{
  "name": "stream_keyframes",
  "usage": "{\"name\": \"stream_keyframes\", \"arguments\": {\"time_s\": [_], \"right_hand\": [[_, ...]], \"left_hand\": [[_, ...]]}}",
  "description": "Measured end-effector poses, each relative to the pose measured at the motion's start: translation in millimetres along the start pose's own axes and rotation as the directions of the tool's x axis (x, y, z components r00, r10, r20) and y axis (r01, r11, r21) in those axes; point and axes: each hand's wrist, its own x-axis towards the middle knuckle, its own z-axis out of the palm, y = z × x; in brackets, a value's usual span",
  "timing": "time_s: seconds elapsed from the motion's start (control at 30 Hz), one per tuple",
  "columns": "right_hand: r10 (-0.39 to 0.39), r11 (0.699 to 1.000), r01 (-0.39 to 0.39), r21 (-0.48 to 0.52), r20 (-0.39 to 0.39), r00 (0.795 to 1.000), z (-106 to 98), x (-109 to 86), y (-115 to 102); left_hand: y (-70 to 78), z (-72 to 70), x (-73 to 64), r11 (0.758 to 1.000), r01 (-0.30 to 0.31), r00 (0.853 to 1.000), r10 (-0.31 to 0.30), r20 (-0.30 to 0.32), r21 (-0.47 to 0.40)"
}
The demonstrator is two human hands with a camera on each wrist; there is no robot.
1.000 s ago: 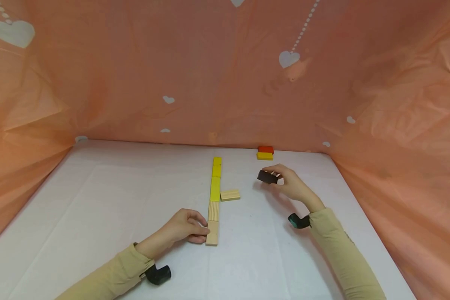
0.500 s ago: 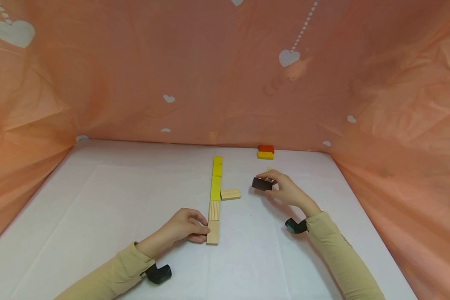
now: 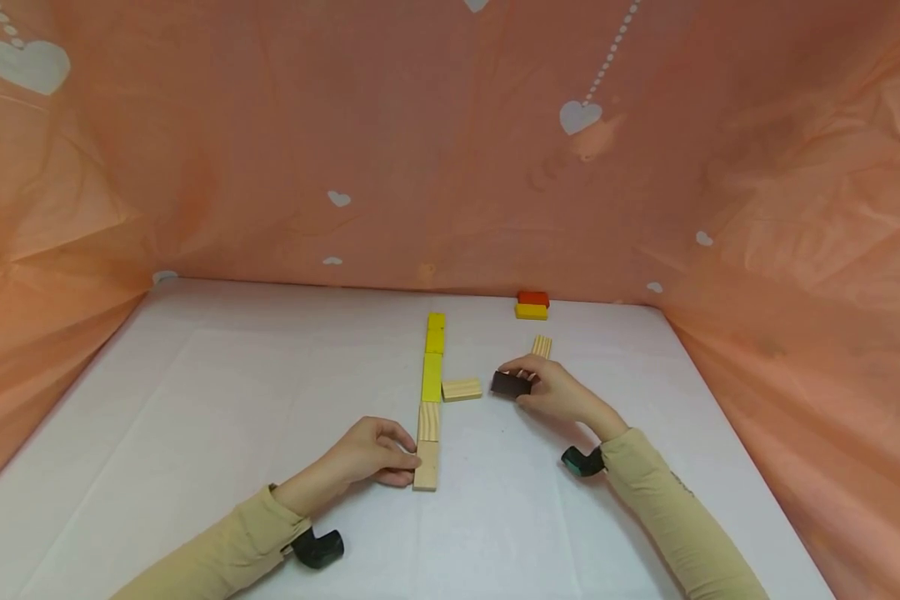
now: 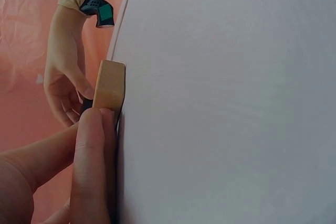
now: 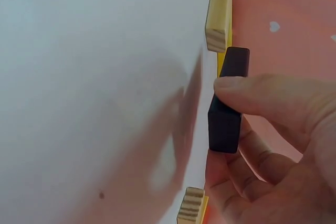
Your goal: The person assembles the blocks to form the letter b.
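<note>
My left hand (image 3: 371, 454) rests beside the near end of a straight row of blocks. Its thumb and fingertips touch the left side of the nearest plain wooden block (image 3: 426, 471), whose end face also shows in the left wrist view. Beyond it in line lie another wooden block (image 3: 428, 422) and several yellow blocks (image 3: 432, 377). My right hand (image 3: 558, 392) pinches a black block (image 5: 229, 100) between thumb and fingers, held above the white table. Just left of the black block, a loose wooden block (image 3: 462, 389) lies crosswise, one end at the row's right side.
A striped wooden block (image 3: 542, 346) lies behind my right hand. Farther back, a yellow-orange block (image 3: 531, 312) sits in front of a red block (image 3: 533, 298), near the table's far edge. Pink cloth (image 3: 450, 150) with white hearts surrounds the table (image 3: 270, 358).
My right hand has carried the black block left and nearer, toward the crosswise wooden block, uncovering the striped wooden block behind it. My left hand has stayed in place.
</note>
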Motion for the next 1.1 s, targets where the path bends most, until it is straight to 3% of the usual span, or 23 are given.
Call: {"name": "stream_keyframes", "arguments": {"time_s": [0.4, 1.1], "right_hand": [[0.032, 0.999, -0.031, -0.020, 0.043, 0.999, 7, 4.3, -3], [-0.014, 0.996, 0.019, -0.092, 0.060, 0.998, 14, 9.5, 0]], "left_hand": [[2.2, -0.7, -0.9, 1.000, 0.013, 1.000, -0.013, 0.004, -0.007], [-1.8, -1.2, -0.2, 1.000, -0.004, 1.000, 0.004, 0.003, -0.002]]}}
